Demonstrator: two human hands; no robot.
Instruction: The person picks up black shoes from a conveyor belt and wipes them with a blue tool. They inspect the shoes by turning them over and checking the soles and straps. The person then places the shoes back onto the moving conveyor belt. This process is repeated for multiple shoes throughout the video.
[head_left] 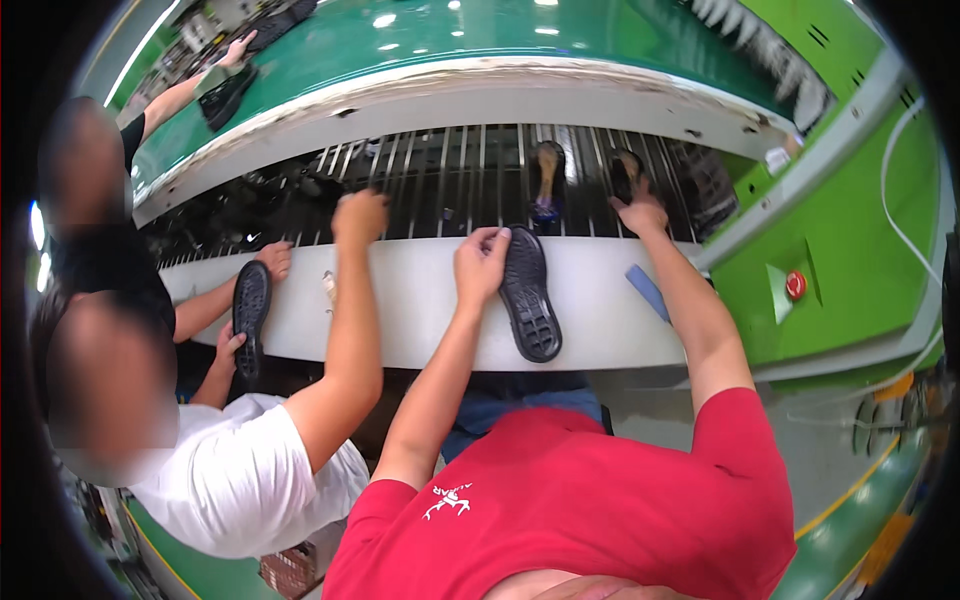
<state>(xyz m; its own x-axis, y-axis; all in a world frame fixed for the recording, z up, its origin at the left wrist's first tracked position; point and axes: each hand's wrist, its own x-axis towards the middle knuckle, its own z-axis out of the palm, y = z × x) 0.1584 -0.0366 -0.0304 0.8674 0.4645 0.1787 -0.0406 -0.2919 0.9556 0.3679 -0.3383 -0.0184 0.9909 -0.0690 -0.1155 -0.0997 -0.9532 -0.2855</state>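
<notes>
My left hand (481, 264) is closed on the edge of a black shoe sole (530, 300), its treaded underside facing up over the white ledge (430, 320). Farther right, my right hand (641, 211) reaches over the roller conveyor (400, 180), fingers at the near end of a dark shoe (626, 168) with a tan inner bottom. The fingers partly cover that shoe and seem to grip it. Between my hands, a second shoe (547, 180), tan-bottomed with a bluish near end, lies on the rollers.
A blue strip (648, 292) lies on the ledge by my right forearm. A green machine panel with a red button (795, 285) stands at right. On my left, a co-worker's hand (360, 215) is over the rollers; another sole (251, 308) is held beyond. A green belt (420, 35) runs behind.
</notes>
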